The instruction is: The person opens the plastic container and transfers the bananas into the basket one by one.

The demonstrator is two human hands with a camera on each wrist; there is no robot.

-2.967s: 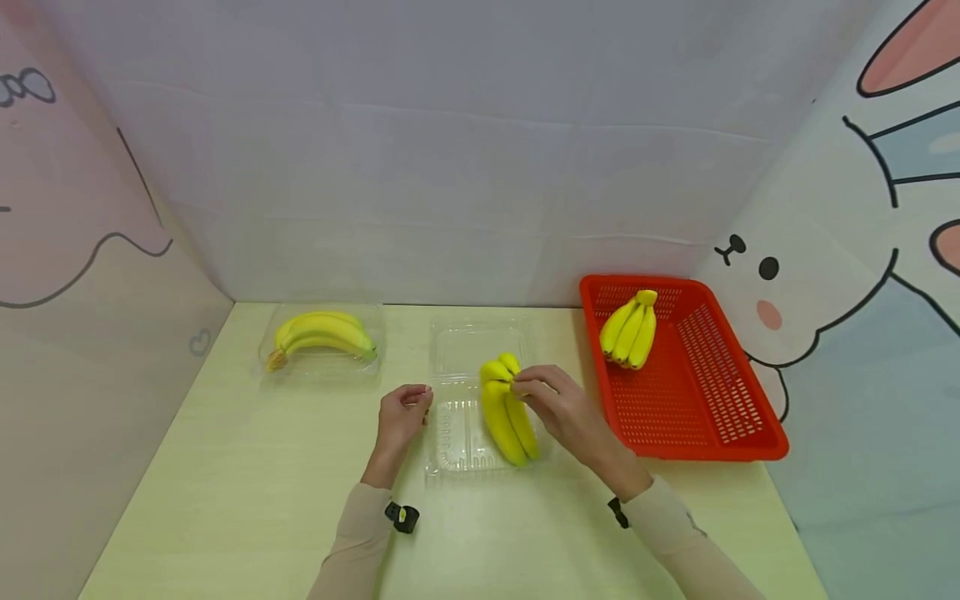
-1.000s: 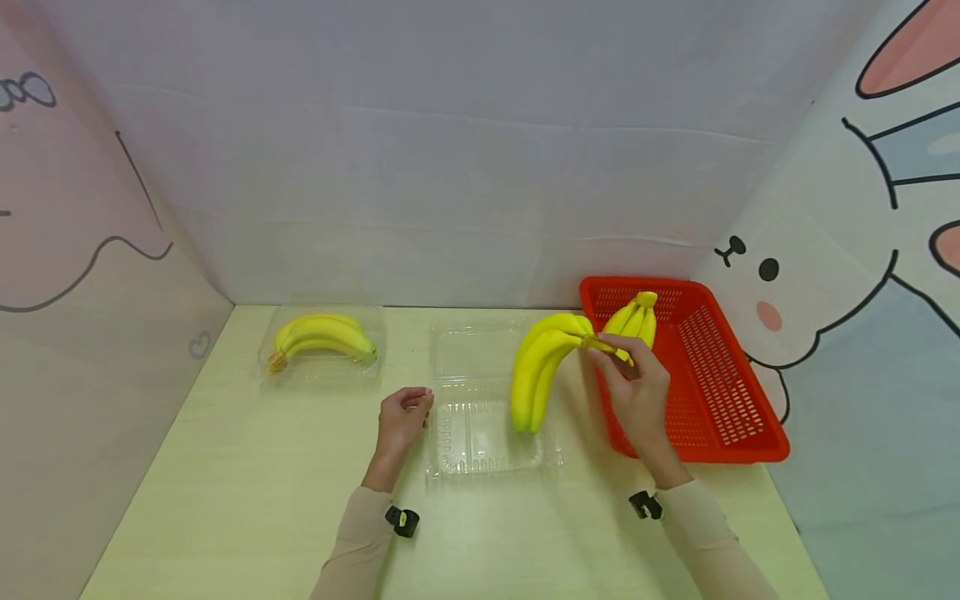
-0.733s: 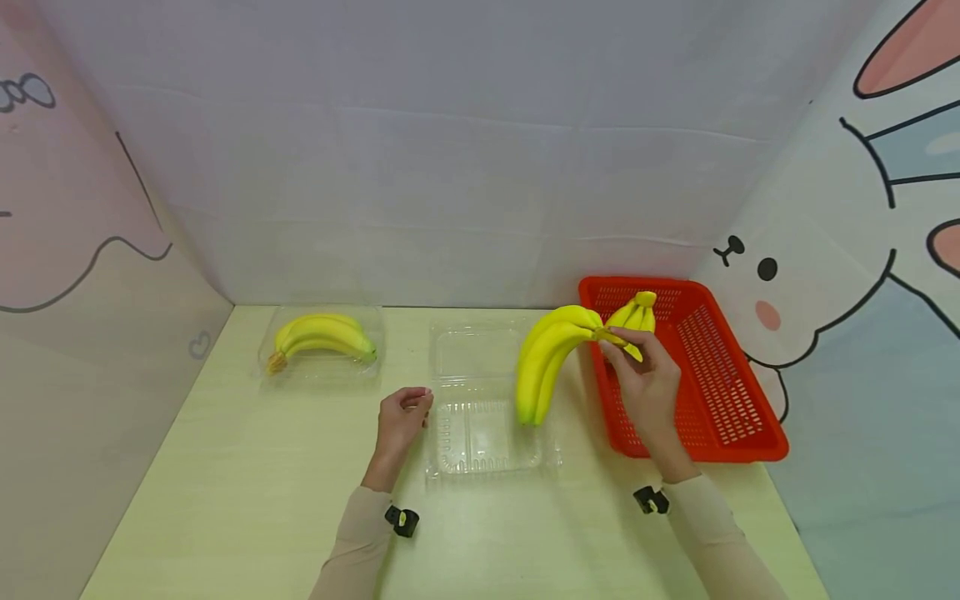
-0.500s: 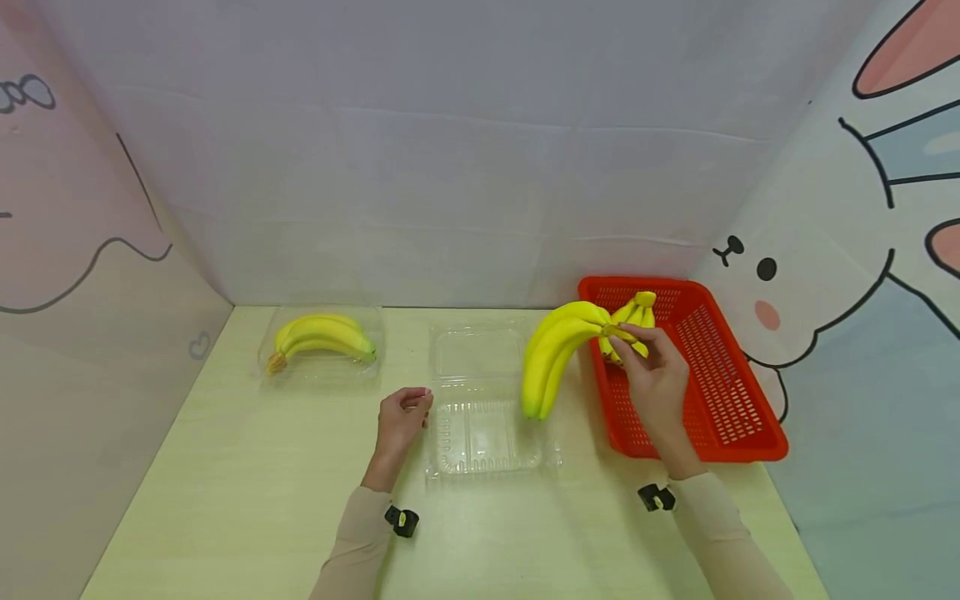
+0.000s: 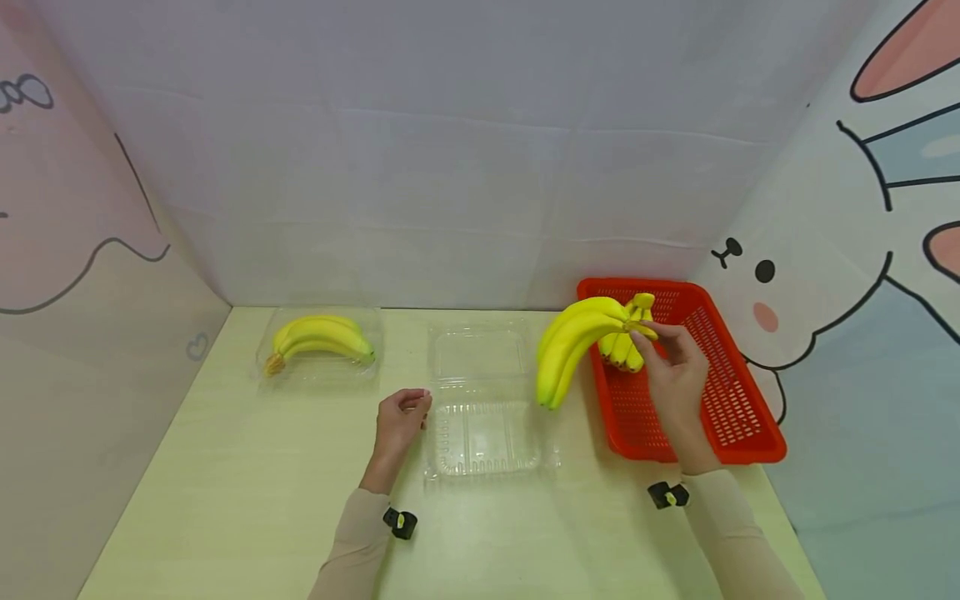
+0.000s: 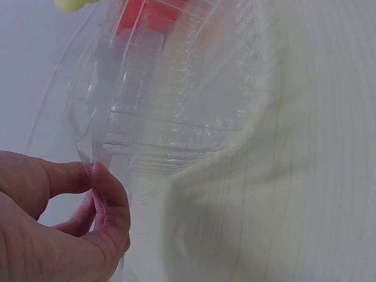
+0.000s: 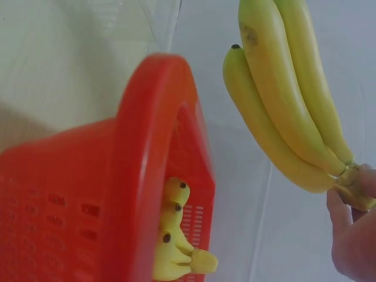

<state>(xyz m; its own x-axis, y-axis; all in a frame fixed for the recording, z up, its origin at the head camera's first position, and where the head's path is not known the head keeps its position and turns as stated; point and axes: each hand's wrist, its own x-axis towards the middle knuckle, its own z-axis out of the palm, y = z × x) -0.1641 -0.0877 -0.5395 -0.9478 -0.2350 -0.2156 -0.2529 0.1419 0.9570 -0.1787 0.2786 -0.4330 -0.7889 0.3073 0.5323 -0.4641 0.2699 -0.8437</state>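
My right hand pinches a bunch of bananas by its stem, above the left side of a red basket. The fruit hangs out to the left, past the basket's rim. In the right wrist view, thumb and fingers grip the brown stem end of the bananas. A smaller bunch of bananas lies in the basket, partly covered by the held one. My left hand pinches the left edge of a clear plastic clamshell box, which lies open with its lid toward the wall; the left wrist view shows the pinched edge.
At the back left, another clear plastic box holds a bunch of bananas. A white wall sheet rises behind the table, with cartoon-printed sheets at both sides. The basket stands at the table's right side.
My right hand has lifted the bananas out of the clear box and carried them right and back, over the basket. The left hand stays at the box's edge.
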